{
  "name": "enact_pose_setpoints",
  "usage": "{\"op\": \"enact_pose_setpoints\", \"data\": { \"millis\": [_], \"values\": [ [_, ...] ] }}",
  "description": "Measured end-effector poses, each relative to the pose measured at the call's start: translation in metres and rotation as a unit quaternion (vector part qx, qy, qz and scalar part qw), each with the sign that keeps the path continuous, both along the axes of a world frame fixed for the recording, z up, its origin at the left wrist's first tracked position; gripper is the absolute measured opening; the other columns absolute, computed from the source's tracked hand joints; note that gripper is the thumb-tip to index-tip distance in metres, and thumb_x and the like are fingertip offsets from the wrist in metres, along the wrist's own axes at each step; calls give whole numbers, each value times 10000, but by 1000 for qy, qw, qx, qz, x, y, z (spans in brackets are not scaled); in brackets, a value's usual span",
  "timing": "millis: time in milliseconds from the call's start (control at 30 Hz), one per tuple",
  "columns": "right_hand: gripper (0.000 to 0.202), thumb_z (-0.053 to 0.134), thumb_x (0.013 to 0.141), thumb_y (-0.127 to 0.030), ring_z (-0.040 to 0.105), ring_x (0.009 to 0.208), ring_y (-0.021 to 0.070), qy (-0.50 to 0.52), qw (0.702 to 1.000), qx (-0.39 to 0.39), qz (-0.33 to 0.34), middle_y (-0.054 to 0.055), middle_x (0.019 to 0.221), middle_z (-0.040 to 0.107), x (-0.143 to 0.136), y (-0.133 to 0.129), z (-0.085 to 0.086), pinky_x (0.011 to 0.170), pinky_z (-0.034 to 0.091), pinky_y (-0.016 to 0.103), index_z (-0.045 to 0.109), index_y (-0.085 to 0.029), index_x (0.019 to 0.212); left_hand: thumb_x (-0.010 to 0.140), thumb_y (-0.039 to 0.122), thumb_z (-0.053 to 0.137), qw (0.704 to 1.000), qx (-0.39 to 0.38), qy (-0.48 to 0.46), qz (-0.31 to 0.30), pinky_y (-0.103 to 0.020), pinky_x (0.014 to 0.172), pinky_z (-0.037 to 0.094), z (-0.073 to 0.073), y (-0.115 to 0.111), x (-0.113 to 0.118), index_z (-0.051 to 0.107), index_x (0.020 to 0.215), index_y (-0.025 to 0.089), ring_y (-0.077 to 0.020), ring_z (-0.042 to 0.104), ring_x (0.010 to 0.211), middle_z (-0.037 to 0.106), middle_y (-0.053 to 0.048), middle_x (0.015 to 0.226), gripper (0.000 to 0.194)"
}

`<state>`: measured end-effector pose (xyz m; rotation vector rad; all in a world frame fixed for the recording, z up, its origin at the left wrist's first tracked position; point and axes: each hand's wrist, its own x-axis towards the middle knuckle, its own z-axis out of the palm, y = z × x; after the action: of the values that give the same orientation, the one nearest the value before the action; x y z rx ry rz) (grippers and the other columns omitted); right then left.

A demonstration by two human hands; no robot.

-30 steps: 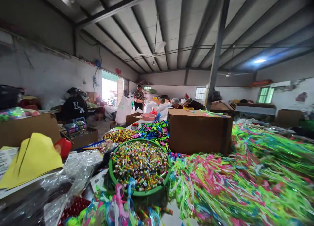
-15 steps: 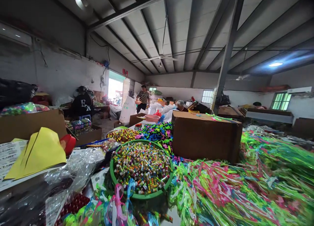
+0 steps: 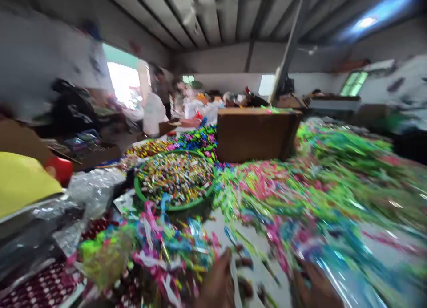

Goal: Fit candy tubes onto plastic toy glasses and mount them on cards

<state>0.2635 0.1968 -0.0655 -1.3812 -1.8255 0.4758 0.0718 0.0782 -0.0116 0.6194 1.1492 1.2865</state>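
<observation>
On white table (image 3: pixel 218 232), glossy coloured strips (image 3: pixel 275 233) near right hand (image 3: pixel 315 281); left hand (image 3: pixel 216 281) with fingers curled. Blurred: we cannot tell whether either pinches anything. Strips look light, limp, slippery; we'd grip mid-length, lightly bunched.

Bare tabletop (image 3: pixel 216 227) lies open beside obstructing strips (image 3: pixel 267 182).

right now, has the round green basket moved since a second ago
No; the basket keeps its place, left of the cardboard box; only the view shifted.
</observation>
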Motion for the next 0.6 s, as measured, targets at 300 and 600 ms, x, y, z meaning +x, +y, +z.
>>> {"op": "enact_pose_setpoints", "data": {
  "millis": [300, 600],
  "values": [
    [524, 832, 593, -426, 639, 798, 206, 357, 877, -314, 68, 62, 891, 687, -20, -70, 21, 690, 527, 283, 706, -168, 1031, 973, 411, 363, 945, -70, -309, 74, -346, 682, 556, -19, 5, -2, 500, 1165, 101, -186, 657, 664, 667, -115, 973, 390],
    [482, 862, 561, -388, 619, 721, 167, 414, 834, -356, 74, 37, 853, 684, -30, -67, 11, 622, 497, 236, 732, -188, 980, 922, 223, 457, 970, -68, -219, 82, -356, 705, 561, -11, 10, 2, 559, 1145, 100, -185, 666, 669, 667, -143, 1052, 274]
  ]
}}
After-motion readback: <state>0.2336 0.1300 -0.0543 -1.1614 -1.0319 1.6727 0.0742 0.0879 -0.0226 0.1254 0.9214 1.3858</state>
